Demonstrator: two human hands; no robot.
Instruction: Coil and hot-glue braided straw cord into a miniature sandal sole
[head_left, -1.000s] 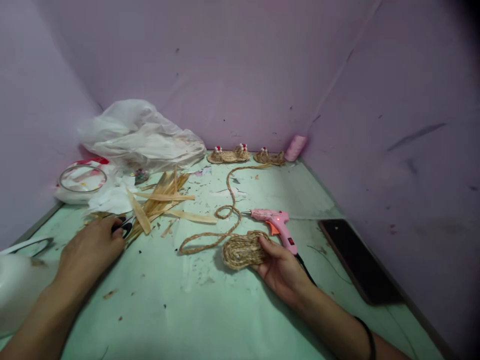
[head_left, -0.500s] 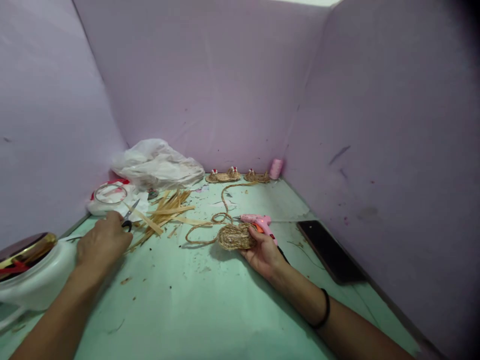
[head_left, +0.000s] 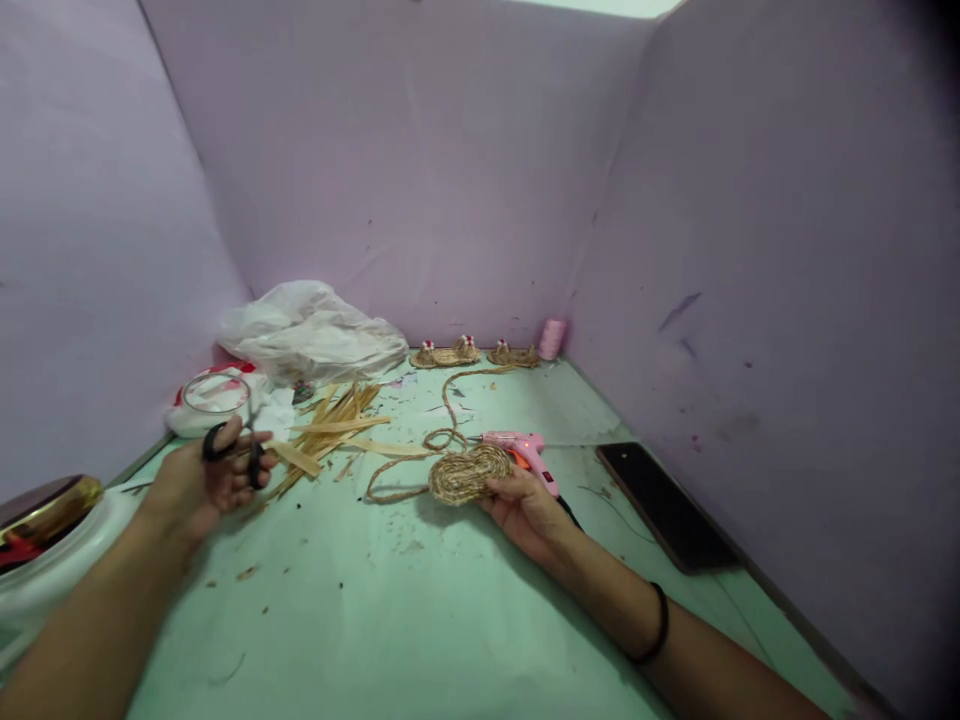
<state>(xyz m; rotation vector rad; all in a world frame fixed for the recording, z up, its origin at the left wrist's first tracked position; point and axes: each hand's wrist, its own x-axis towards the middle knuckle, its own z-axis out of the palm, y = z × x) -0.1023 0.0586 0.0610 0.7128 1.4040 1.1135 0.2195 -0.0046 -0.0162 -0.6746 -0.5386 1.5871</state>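
My left hand is on the left side, closed around the black handles of a pair of scissors, whose blades point away from me. In my right hand is an oval coil of braided straw, pinched at its right end between thumb and fingers just over the table. From the coil a length of straw braid loops out left, then runs back across the table. Just behind my right fingers lies a pink glue gun, its nozzle towards the left.
Loose straw strips lie left of centre. A plastic bag, small straw slippers and a pink thread spool are along the back. A phone lies right; a white container stands left. Lilac walls surround the table.
My left hand has turned palm inward, bringing the scissors up and slightly left with their handles around its fingers. The straw coil in my right hand has tilted and shifted slightly left.
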